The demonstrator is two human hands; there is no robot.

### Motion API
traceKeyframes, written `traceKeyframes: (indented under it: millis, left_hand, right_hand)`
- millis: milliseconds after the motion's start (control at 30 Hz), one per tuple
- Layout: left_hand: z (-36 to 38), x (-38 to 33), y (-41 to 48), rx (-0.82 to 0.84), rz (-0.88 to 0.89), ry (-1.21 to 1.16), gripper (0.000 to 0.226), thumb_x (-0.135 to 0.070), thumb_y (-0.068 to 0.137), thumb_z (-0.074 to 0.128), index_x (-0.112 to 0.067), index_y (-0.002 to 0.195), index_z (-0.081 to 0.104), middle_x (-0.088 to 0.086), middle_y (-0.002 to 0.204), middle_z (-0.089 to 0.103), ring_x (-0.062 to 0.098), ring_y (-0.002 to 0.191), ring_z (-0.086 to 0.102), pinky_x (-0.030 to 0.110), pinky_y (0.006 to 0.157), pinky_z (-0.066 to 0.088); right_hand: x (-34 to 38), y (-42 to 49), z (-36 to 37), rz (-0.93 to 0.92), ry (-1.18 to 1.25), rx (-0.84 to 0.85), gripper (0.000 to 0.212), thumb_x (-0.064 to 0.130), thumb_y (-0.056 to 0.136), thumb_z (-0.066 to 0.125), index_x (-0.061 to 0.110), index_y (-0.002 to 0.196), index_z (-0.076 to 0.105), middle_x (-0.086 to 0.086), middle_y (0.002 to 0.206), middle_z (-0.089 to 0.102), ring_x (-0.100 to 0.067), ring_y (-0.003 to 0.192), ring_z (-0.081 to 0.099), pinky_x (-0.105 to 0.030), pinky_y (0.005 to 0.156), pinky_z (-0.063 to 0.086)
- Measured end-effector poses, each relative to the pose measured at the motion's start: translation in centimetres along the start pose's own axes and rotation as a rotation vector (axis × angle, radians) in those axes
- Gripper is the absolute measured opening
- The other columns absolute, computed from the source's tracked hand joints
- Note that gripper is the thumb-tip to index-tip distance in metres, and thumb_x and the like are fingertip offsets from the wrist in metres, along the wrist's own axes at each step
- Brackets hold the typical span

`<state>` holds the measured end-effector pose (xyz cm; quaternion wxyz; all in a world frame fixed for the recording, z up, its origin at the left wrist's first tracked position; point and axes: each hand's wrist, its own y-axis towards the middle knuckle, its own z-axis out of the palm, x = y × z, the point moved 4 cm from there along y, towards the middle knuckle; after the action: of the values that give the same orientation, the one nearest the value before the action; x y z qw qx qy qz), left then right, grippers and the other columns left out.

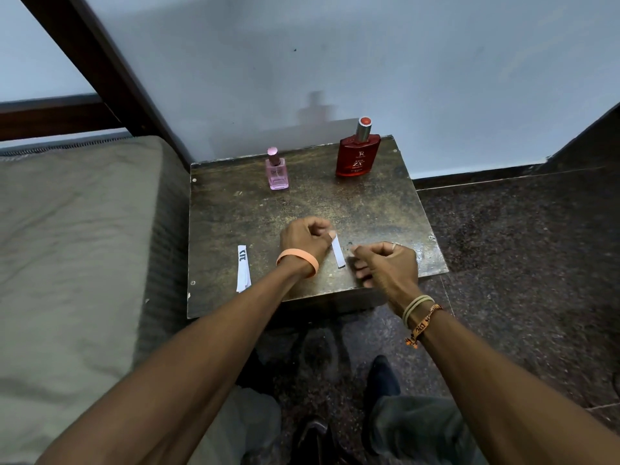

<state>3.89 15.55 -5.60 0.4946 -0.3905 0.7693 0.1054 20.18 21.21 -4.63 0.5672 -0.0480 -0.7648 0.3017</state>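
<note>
Fingers of our left hand (307, 239) pinch the thin white paper strip (338, 255), our right hand (385, 266) clenched just beside it; a hard tug could tear it.

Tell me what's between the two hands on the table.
Head view: one white paper strip lies between the left hand and right hand. The left hand pinches its far end.

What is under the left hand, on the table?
A white paper strip, which the left hand pinches, above the table. The fingers cover its upper end.
</note>
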Motion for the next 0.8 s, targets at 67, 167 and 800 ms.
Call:
traceKeyframes:
  millis: [67, 167, 800]
  left_hand:
    - [-1.0, -1.1, 0.6, -0.036, 0.054, 0.013, 0.015, -0.017, 0.077, 0.074, -0.02, 0.091, 0.07, -0.003, 0.081, 0.069, 0.013, 0.075, 0.066, 0.038, 0.079, 0.058]
    - [-2.5, -3.9, 2.0, -0.106, 0.126, 0.065, 0.024, -0.013, 0.082, 0.071, -0.015, 0.104, 0.066, -0.002, 0.089, 0.066, 0.013, 0.08, 0.063, 0.032, 0.078, 0.058]
    - [1.7, -9.5, 8.8, 0.054, 0.135, -0.036, 0.044, 0.011, 0.077, 0.054, -0.005, 0.117, 0.062, 0.013, 0.113, 0.068, 0.021, 0.1, 0.061, 0.029, 0.096, 0.046]
  right_hand:
    - [0.6, 0.2, -1.2, -0.082, 0.016, -0.1, 0.023, 0.024, 0.082, 0.078, 0.004, 0.079, 0.068, -0.01, 0.065, 0.071, -0.012, 0.044, 0.061, -0.021, 0.038, 0.045]
    - [2.6, 1.9, -2.4, -0.239, -0.154, -0.247, 0.023, 0.027, 0.082, 0.076, 0.008, 0.094, 0.07, -0.007, 0.081, 0.072, -0.018, 0.063, 0.069, -0.028, 0.051, 0.055]
    - [13.3, 11.8, 2.2, -0.629, -0.729, -0.061, 0.035, 0.02, 0.072, 0.08, 0.017, 0.106, 0.072, -0.005, 0.105, 0.072, -0.018, 0.094, 0.065, -0.024, 0.078, 0.046]
